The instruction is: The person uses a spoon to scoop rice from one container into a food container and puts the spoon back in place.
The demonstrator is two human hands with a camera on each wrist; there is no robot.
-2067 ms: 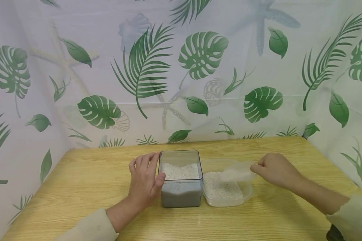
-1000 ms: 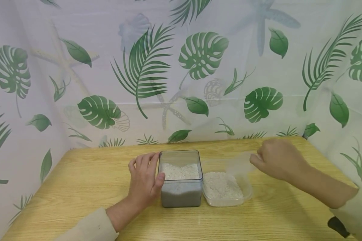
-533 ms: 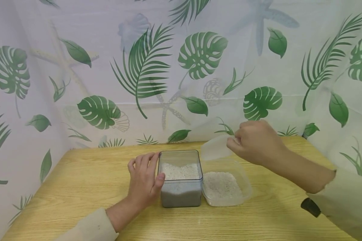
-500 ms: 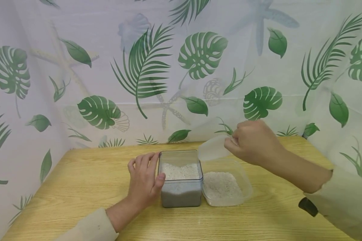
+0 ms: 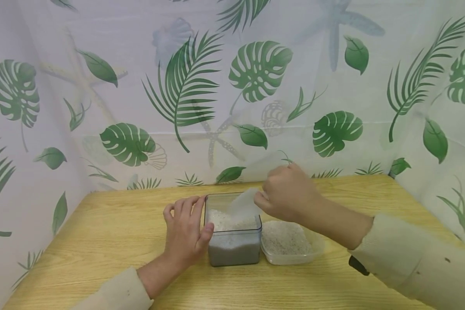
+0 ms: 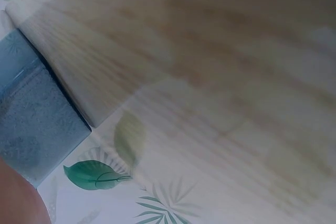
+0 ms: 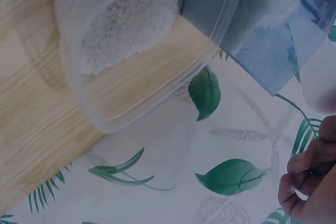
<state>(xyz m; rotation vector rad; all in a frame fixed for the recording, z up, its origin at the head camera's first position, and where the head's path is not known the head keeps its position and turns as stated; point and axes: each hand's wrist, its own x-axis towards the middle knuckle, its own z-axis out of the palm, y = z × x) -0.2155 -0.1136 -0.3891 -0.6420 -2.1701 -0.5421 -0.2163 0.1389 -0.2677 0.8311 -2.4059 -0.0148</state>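
A square, smoky see-through container (image 5: 234,254) partly filled with white rice (image 5: 221,220) stands on the table. My left hand (image 5: 184,232) holds it at its left side, thumb by the front corner and fingers toward the back. A translucent white plastic scoop (image 5: 243,204) is pinched in my right hand (image 5: 288,191), tilted down over the container's mouth. Only part of the scoop (image 7: 317,77) shows in the right wrist view. Right of the container sits a low clear tub (image 5: 290,259) with more rice (image 5: 284,237), heaped toward its left side.
The wood-grain table (image 5: 112,241) extends around both vessels. Behind it and along both sides hangs a white sheet (image 5: 201,163) printed with green leaves. My right forearm (image 5: 339,221) passes over the tub's back right side.
My right hand has lifted the scoop from the tub, raised it and carried it left over the square container, tilting it there. The left hand has stayed in place.
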